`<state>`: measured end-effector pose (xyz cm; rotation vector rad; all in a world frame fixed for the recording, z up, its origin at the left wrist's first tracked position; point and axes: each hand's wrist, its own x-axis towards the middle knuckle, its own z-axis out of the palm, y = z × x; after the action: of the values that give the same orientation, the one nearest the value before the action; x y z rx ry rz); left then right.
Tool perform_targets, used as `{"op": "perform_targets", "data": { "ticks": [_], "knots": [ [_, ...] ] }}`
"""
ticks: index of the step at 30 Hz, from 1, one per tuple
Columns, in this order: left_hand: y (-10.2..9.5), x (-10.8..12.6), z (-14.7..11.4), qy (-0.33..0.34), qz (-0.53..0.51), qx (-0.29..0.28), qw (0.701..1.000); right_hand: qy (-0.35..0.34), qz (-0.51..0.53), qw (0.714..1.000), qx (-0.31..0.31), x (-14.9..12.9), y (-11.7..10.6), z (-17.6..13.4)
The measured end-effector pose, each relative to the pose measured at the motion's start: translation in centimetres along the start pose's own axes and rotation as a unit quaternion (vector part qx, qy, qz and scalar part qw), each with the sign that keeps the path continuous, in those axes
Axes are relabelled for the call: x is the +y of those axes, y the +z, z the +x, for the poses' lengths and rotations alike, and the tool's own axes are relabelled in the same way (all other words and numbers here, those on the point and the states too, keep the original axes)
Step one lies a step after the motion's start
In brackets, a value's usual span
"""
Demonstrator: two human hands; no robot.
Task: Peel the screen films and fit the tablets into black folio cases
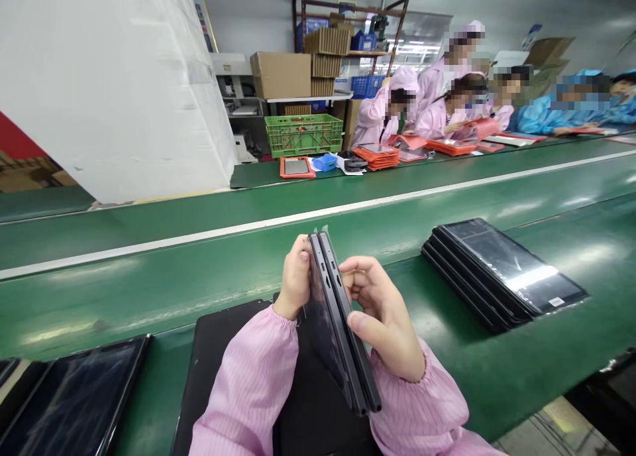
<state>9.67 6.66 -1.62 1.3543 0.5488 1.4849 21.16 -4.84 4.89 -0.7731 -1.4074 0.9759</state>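
Observation:
Two black tablets [342, 323] stand on edge, face against face, tilted between my hands, their port edges turned up toward me. My left hand [296, 277] is closed around the far left side of the pair. On the right, my right hand [380, 313] presses its thumb and fingertips against the outer face of the right tablet. Clear film tabs stick up at their far end. Below the tablets lies a flat black pad [223, 350], partly covered by my sleeves.
A stack of black tablets [497, 264] lies to the right on the green bench. More tablets [74, 390] are at the lower left. Across the bench are a green crate [304, 136], orange-framed pieces [377, 154] and several people in pink and blue. A white wrapped block [124, 85] rises at left.

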Motion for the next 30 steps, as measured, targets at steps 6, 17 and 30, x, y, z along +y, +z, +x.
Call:
{"op": "perform_targets", "data": {
  "ticks": [6,17,30],
  "knots": [
    [-0.1,0.1,0.0,0.064,0.046,-0.029,0.996,-0.005,0.012,1.0,-0.011,-0.1,0.0,0.2],
    [0.2,0.5,-0.1,0.069,0.058,-0.03,0.996,-0.006,0.06,0.998,-0.027,0.3,-0.3,0.0],
    [0.4,0.9,-0.6,0.042,0.051,-0.035,0.997,-0.009,0.034,0.999,-0.025,-0.3,-0.2,-0.2]
  ]
}}
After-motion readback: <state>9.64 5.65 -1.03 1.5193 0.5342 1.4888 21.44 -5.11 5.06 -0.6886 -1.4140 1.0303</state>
